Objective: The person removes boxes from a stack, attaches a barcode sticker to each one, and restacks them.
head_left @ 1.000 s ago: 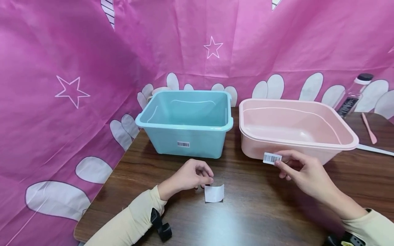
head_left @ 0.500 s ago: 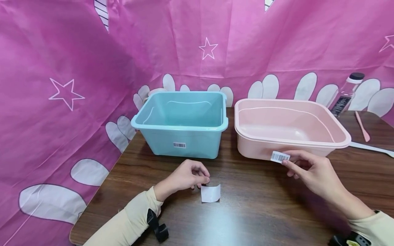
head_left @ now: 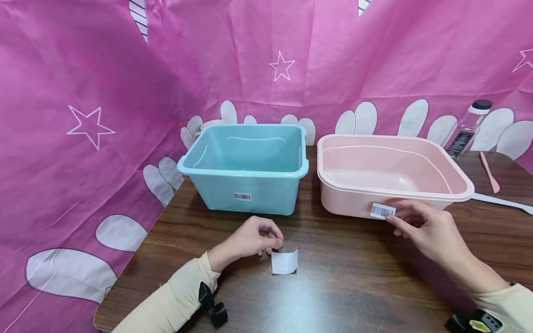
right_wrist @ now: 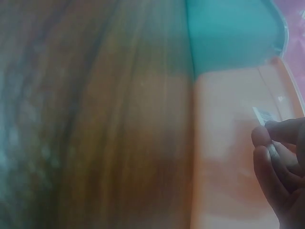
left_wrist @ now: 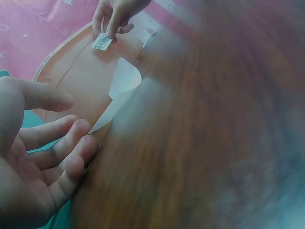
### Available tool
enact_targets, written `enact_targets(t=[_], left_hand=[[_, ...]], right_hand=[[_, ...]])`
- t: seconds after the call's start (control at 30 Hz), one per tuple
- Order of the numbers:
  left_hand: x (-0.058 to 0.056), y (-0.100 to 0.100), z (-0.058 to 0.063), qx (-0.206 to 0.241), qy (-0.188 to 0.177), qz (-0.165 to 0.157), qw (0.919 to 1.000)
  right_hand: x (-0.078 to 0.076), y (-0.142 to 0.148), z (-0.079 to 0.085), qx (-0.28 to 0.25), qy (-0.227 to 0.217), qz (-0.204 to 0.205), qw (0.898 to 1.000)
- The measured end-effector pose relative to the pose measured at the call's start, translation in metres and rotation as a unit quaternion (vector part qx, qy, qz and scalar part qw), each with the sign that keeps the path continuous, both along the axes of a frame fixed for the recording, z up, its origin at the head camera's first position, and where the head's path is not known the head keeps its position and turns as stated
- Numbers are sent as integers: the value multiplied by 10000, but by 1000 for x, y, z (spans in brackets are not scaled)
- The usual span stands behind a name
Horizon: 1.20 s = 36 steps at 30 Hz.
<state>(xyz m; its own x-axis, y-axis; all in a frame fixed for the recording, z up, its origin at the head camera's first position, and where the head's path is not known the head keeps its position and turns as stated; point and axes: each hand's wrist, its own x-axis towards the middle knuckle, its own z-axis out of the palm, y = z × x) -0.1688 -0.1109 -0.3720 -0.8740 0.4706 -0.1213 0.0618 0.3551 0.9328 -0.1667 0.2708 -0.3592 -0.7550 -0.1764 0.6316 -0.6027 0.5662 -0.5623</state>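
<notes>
Between thumb and fingers, my right hand [head_left: 426, 229] pinches a white barcode sticker [head_left: 382, 211] by its right end. The sticker is right at the front wall of the pink plastic tub [head_left: 345, 203] and overlaps it in the head view. My left hand [head_left: 251, 238] is low over the table, its fingers loosely bent. Its thumb stands apart from the fingers in the left wrist view. A small curled piece of white paper [left_wrist: 125, 81] lies right at those fingertips. Behind the left hand stands a teal tub [head_left: 266, 199] with a barcode sticker [head_left: 243, 196] on its front.
A clear bottle with a black cap [head_left: 464, 134] stands behind the pink tub. To the right, a pink spatula-like tool [head_left: 490, 173] and a white handle [head_left: 501, 202] lie on the brown wooden table [head_left: 354, 286]. A pink patterned cloth [head_left: 233, 55] hangs behind.
My right hand has moved a little to the right along the pink tub's front, bringing the barcode sticker closer to its wall. The left hand stays by the paper. The head view shifted slightly.
</notes>
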Motion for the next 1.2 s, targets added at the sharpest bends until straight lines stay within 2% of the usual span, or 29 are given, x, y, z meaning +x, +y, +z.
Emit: enact_targets(t=[0.53, 0.93, 1.2], left_hand=[[-1, 0, 0, -42, 4, -22, 10000], [-2, 2, -3, -45, 40, -89, 9999], [0, 3, 0, -13, 105, -167, 9998]], right_hand=[[-5, 4, -3, 101, 312, -77, 9994], [-4, 2, -3, 50, 276, -73, 9996], [-4, 1, -3, -72, 276, 40, 9996]])
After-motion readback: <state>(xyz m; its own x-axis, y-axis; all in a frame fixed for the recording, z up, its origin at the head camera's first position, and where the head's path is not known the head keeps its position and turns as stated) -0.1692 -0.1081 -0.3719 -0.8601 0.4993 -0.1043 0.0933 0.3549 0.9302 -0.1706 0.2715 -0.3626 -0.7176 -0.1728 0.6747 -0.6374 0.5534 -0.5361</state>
